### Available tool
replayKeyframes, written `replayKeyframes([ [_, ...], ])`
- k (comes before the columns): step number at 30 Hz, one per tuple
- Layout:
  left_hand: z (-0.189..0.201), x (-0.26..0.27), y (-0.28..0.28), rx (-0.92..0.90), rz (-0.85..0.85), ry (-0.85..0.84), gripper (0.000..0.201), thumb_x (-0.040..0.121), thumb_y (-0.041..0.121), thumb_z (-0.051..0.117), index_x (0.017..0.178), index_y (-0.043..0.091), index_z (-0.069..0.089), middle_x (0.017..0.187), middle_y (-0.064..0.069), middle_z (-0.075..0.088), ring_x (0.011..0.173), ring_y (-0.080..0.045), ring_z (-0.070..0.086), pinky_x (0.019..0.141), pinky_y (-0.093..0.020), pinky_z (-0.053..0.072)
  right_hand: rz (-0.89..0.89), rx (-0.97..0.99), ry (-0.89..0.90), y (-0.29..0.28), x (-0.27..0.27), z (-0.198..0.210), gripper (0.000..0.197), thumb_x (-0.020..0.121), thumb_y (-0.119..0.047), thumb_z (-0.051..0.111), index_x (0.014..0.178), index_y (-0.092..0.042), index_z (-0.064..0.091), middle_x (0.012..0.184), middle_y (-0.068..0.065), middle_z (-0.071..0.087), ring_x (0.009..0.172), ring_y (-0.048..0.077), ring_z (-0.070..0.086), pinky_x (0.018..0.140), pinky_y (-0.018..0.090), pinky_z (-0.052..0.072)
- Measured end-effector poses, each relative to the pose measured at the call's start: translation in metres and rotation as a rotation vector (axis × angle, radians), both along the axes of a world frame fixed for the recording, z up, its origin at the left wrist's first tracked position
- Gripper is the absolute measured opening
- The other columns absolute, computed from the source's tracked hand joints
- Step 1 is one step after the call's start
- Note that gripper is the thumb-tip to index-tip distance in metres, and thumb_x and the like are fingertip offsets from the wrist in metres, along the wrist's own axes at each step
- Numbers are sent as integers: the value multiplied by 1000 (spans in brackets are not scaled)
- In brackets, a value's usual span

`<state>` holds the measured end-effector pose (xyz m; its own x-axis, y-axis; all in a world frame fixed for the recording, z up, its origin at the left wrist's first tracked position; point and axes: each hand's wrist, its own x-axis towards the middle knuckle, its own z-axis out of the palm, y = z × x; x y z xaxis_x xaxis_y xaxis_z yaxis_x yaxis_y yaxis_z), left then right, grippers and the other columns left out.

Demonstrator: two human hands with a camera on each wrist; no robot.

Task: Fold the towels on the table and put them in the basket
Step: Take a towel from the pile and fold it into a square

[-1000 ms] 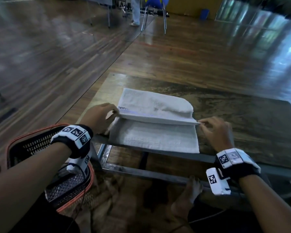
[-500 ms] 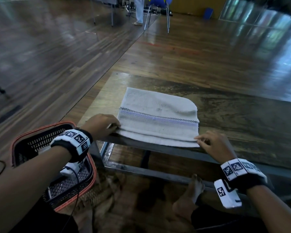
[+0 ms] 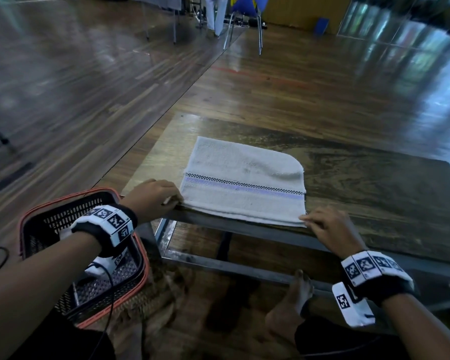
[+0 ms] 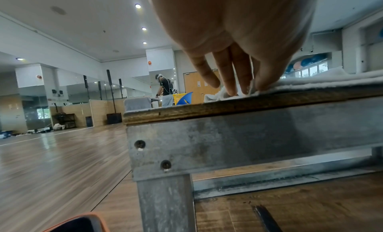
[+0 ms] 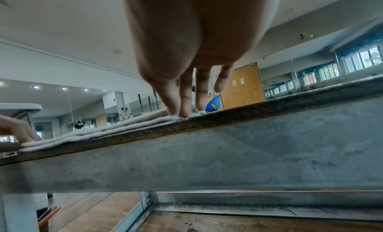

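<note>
Head view showed us the desk [image 3: 374, 183] as the biggest thing before our hands, a dark worn top on a metal frame. Just ahead of both our grips lay the towel [image 3: 242, 178], folded in layers, its near edge flush with the desk's front edge and its striped band running from one grip to the other. Below and behind our left grip stood the basket [image 3: 39, 224], black mesh with an orange rim, on the floor beside the desk leg.

Our left hand [image 3: 151, 198] pinched the towel's near left corner between thumb and fingers, as the left wrist view made plain. Our right hand [image 3: 330, 229] rested its nearly straight fingertips on the near right corner; the right wrist view showed them pressing down on the layered edge, not curled round it.

We judged that a fold had just been laid and the edges were being squared. The next move called for either one more fold across, right corner toward left, or a lift of the bundle with both grips down into the basket, keeping the layers from sliding apart.
</note>
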<state>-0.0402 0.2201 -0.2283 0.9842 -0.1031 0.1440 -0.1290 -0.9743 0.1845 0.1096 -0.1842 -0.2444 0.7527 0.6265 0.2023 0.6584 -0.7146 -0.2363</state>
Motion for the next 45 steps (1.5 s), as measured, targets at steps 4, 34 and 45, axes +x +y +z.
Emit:
replayKeyframes([
  [4, 0, 1, 2, 31, -5, -44, 16, 89, 21, 59, 100, 21, 71, 97, 6, 69, 87, -15, 62, 86, -32, 41, 1, -69, -28, 2, -1, 1, 20, 83, -24, 68, 103, -21, 73, 96, -2, 71, 93, 22, 61, 81, 39, 42],
  [34, 67, -34, -57, -515, 57, -414, 13, 84, 12, 63, 92, 2, 65, 86, -4, 67, 80, -18, 62, 76, -21, 47, -106, 423, -171, -27, -37, 48, 24, 78, 6, 67, 99, -6, 68, 99, 11, 64, 96, 25, 58, 85, 28, 40],
  [45, 132, -68, -77, -514, 126, -689, 22, 87, 6, 60, 107, 15, 62, 89, 7, 65, 81, 5, 61, 73, 1, 39, 14, 667, -118, -49, -86, 138, 30, 80, 1, 66, 100, -22, 65, 95, -13, 66, 87, -10, 59, 75, 0, 41],
])
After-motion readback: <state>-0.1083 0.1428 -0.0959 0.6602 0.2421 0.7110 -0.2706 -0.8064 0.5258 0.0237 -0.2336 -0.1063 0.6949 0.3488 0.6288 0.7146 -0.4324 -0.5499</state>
